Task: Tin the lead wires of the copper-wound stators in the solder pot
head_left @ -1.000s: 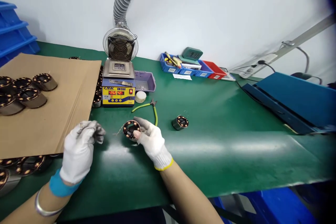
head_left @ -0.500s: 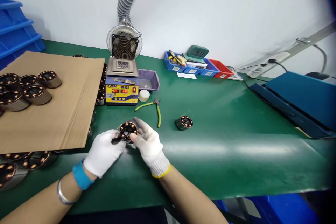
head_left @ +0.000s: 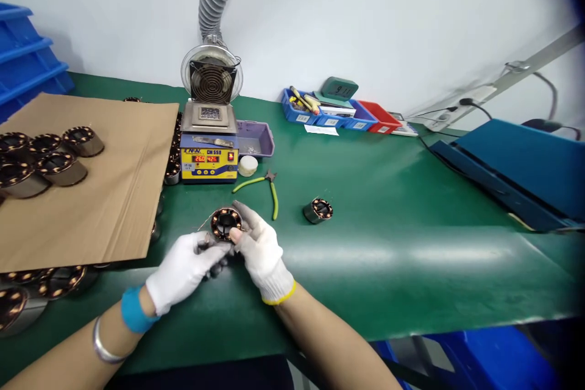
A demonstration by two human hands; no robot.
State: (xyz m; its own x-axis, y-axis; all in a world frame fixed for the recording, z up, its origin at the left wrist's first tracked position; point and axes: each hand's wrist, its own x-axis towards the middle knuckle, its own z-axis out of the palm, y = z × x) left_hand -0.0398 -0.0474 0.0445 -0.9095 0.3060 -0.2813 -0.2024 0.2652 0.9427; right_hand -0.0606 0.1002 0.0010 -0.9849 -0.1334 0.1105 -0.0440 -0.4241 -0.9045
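A wound motor stator (head_left: 226, 223), a short steel ring with copper coils, is held over the mat with its open end facing up. My right hand (head_left: 261, 244), in a white glove with a bare thumb tip, grips the ring from the right, thumb on the near rim. Against its lower left side my gloved left hand (head_left: 187, 268) is closed, thumb stretched along the ring and darkened fingertips below. A thin wire sticks out left from the stator. Beyond lie green-handled cutters (head_left: 270, 178). To the right, a second stator (head_left: 319, 211) rests on the mat, wire ends up.
A solder pot (head_left: 209, 155) with a fume hose stands behind, near a purple tray (head_left: 256, 137) and a round white container (head_left: 248, 166). More stators (head_left: 64, 167) sit on cardboard (head_left: 123, 195) at left. Small bins (head_left: 379, 117) line the wall; a blue folder (head_left: 516, 164) lies right.
My left hand has shifted slightly down and its fingers have moved under the stator. The held stator sits a little higher and further right, its left wire more visible. The view has shifted slightly.
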